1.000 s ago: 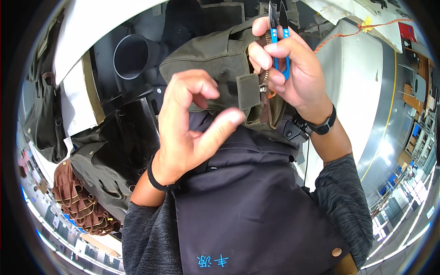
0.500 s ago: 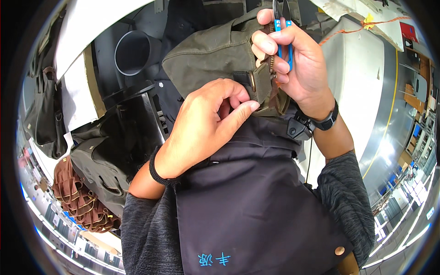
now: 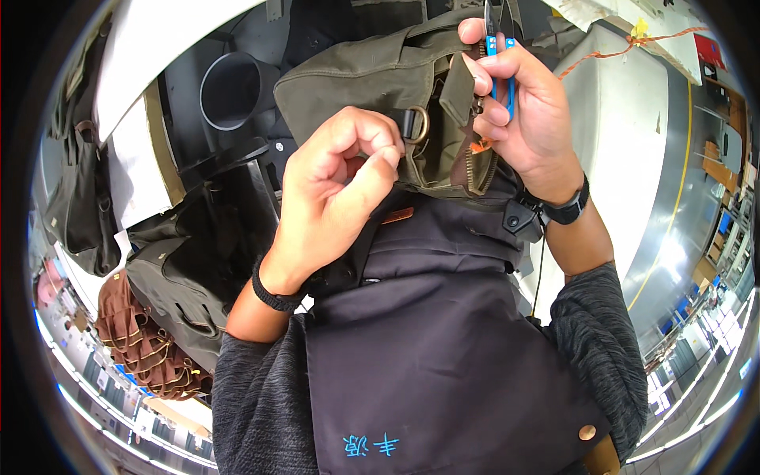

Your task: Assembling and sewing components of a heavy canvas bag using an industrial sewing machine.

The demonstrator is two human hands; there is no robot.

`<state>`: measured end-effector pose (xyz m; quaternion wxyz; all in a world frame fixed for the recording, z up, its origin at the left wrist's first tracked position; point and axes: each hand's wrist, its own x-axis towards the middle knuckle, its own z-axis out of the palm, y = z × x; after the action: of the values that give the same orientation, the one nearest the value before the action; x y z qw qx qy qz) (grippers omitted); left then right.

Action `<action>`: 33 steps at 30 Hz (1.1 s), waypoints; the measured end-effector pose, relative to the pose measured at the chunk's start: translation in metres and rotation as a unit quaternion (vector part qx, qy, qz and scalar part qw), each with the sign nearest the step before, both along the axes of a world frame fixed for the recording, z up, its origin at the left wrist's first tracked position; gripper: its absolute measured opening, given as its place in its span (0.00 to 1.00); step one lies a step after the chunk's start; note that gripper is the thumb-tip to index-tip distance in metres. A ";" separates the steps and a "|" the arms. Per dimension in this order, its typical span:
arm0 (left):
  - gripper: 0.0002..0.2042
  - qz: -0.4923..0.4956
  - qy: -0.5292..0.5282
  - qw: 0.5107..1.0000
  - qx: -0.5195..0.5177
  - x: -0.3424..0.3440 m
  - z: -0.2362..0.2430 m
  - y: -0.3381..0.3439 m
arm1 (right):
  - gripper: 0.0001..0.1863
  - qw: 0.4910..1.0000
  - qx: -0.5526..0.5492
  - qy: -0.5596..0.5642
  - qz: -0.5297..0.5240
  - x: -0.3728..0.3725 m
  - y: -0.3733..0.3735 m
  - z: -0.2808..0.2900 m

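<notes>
An olive canvas bag (image 3: 348,75) lies over my lap, its brass-toothed zipper (image 3: 469,172) spread so the inside shows. My right hand (image 3: 532,119) is closed around blue-handled thread snips (image 3: 500,67), blades pointing up. Fingers of that same hand also pinch the bag's edge near a small fabric tab (image 3: 457,91). Beside the bag's metal D-ring (image 3: 419,124), my left hand (image 3: 332,186) is closed, thumb against the curled fingers. Whatever sits in that pinch, if anything, is too small to make out.
A dark round bin (image 3: 231,91) stands at the upper left. More dark bags (image 3: 178,277) and a brown bundle of fabric pieces (image 3: 142,340) are piled at left. A white machine bed or table (image 3: 609,150) runs along the right, with orange cord (image 3: 602,54) above it.
My left hand has pulled away from the bag's edge toward the left, its thumb and fingers closed together. The bag's opening now gapes wider. My right hand shifts slightly right, still holding the snips.
</notes>
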<state>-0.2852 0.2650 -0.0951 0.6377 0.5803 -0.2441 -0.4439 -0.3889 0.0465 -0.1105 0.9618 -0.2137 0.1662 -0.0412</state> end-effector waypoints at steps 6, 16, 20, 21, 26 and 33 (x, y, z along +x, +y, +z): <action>0.02 0.048 -0.025 0.998 -0.007 0.008 -0.005 0.012 | 0.22 0.967 -0.252 0.037 0.012 0.008 0.013 0.003; 0.03 0.063 -0.116 0.988 -0.078 0.007 -0.012 0.018 | 0.20 0.966 -0.252 0.035 0.046 0.028 0.014 0.004; 0.02 0.123 -0.137 0.982 -0.047 0.012 -0.010 0.017 | 0.20 0.965 -0.257 0.019 0.051 0.025 0.013 0.003; 0.06 0.126 -0.176 0.976 -0.037 0.014 -0.008 0.017 | 0.20 0.965 -0.258 0.016 0.047 0.025 0.013 0.003; 0.37 0.025 -0.395 0.912 0.104 -0.004 0.009 0.009 | 0.19 0.966 -0.259 -0.009 0.025 0.032 0.021 0.008; 0.28 0.085 -0.381 0.889 0.239 -0.005 0.029 -0.003 | 0.15 0.979 -0.199 -0.021 0.042 0.037 0.024 0.038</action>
<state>-0.2905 0.2624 -0.0660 0.3730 0.8583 -0.3044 -0.1777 -0.3514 0.0709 -0.0721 0.9041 -0.4067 0.1254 -0.0379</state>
